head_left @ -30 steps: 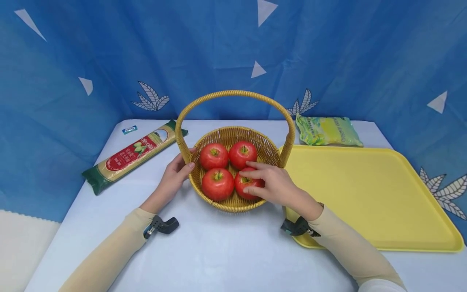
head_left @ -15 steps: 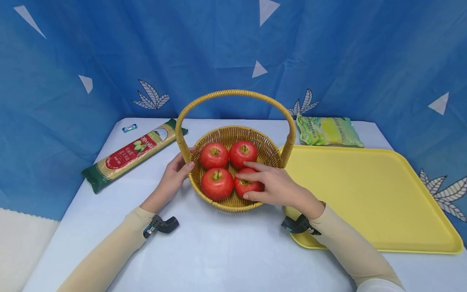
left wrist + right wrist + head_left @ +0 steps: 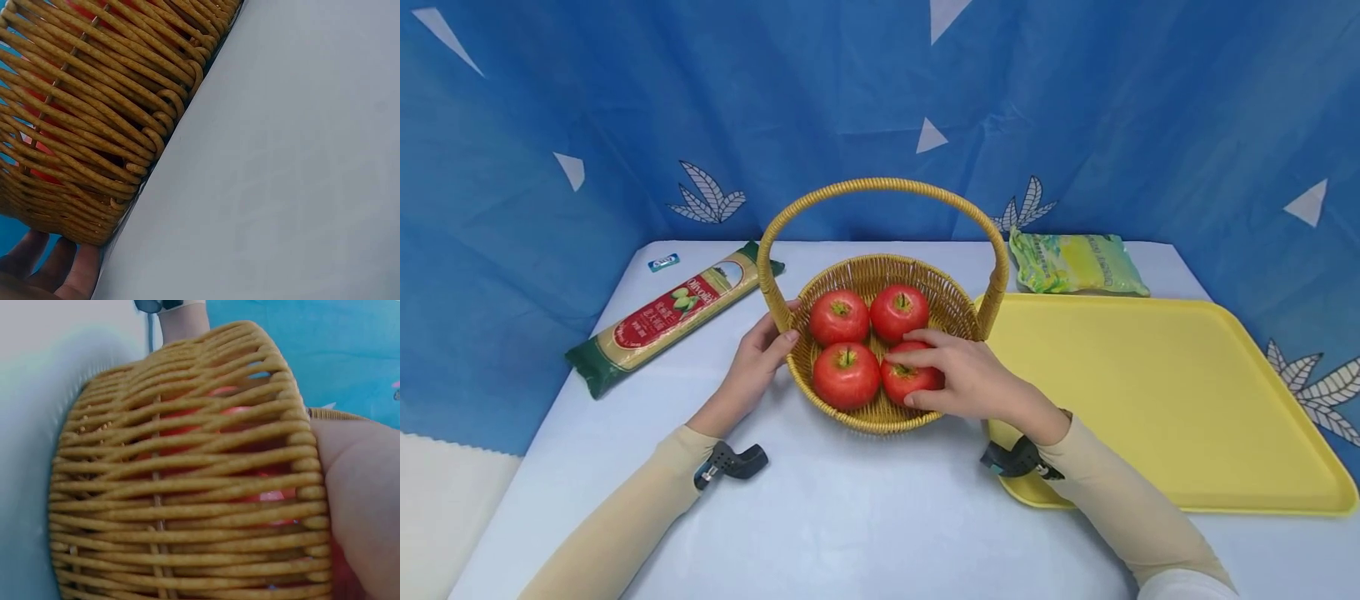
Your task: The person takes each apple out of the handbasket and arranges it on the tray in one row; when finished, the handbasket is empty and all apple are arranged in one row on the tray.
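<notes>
A round wicker basket (image 3: 883, 427) with a tall arched handle stands in the middle of the white table, with several red apples (image 3: 847, 377) inside. My left hand (image 3: 758, 360) holds the basket's left side, thumb by the rim at the foot of the handle. In the left wrist view its fingers (image 3: 81, 269) press against the woven wall. Reaching over the right rim, my right hand (image 3: 973, 377) has its fingers and thumb around the front right apple (image 3: 901, 382). In the right wrist view the basket wall hides the fingertips.
Right of the basket lies a yellow tray (image 3: 1150, 400), its left edge under my right forearm. Behind the tray sits a green-yellow packet (image 3: 1078, 263). A spaghetti bag (image 3: 670, 317) and a small blue-green packet (image 3: 663, 262) lie left. A blue curtain (image 3: 850, 100) hangs behind.
</notes>
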Available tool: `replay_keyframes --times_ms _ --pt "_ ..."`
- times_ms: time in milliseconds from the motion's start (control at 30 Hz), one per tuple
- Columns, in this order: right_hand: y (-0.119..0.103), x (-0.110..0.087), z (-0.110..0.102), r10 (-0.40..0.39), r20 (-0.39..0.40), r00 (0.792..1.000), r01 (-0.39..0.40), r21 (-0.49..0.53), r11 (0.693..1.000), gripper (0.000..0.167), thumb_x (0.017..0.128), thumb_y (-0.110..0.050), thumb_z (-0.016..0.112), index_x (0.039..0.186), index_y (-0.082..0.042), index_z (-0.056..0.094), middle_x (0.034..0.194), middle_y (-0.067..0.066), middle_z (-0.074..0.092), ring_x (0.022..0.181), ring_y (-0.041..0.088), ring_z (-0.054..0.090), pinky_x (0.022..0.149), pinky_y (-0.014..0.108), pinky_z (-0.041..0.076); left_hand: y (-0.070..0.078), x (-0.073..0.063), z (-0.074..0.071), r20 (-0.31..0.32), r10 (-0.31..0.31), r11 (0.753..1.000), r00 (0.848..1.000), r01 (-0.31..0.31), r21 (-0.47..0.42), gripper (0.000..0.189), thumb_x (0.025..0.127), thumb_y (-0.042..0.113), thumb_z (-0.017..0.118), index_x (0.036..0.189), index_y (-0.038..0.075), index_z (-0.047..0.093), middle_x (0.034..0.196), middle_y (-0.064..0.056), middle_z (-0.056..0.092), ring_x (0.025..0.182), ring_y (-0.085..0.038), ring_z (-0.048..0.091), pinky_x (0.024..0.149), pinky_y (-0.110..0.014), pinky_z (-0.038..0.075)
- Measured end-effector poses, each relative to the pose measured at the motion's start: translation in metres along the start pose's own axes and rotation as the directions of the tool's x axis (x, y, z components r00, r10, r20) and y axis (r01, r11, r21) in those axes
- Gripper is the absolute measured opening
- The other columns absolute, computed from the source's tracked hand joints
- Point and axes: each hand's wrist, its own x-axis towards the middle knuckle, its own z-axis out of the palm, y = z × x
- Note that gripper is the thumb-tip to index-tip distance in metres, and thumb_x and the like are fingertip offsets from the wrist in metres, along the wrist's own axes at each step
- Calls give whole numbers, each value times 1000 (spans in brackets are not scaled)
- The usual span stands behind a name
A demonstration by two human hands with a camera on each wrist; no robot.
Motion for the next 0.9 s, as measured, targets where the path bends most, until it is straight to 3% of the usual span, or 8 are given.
replay_keyframes --times_ms 300,467,700,900 --pt "-2 -1 -1 -3 -65 998 5 26 1000 53 82 -36 86 132 -23 71 140 13 58 128 31 56 93 50 59 3 1 0 -4 -18 1000 1000 18 -9 53 108 28 50 158 19 37 162 -16 39 145 -36 44 100 -23 54" --pt "0 1 -3 -5 -120 993 22 138 990 52 81 -28 87 130 -18 72 142 16 55 132 33 51 94 48 60 1 1 -1 -7 -15 1000 1000 15 0 53 108 29 50 158 20 37 162 -14 39 145 -35 45 100 -22 54" --pt "5 -4 -9 2 -167 986 55 336 940 51 80 -18 87 128 -14 72 139 15 56 131 32 51 88 40 63 0 1 -1 -9 -2 1000 1000 3 10 53 108 29 50 158 20 37 161 -16 39 144 -37 46 99 -24 55" --pt "3 -18 -28 21 -155 988 52 452 890 51 80 -13 86 129 -14 71 138 11 56 128 29 52 86 30 62 -2 0 -1 -7 -12 1000 1000 12 8 53 108 29 51 158 20 37 162 -14 39 144 -36 45 102 -28 54"
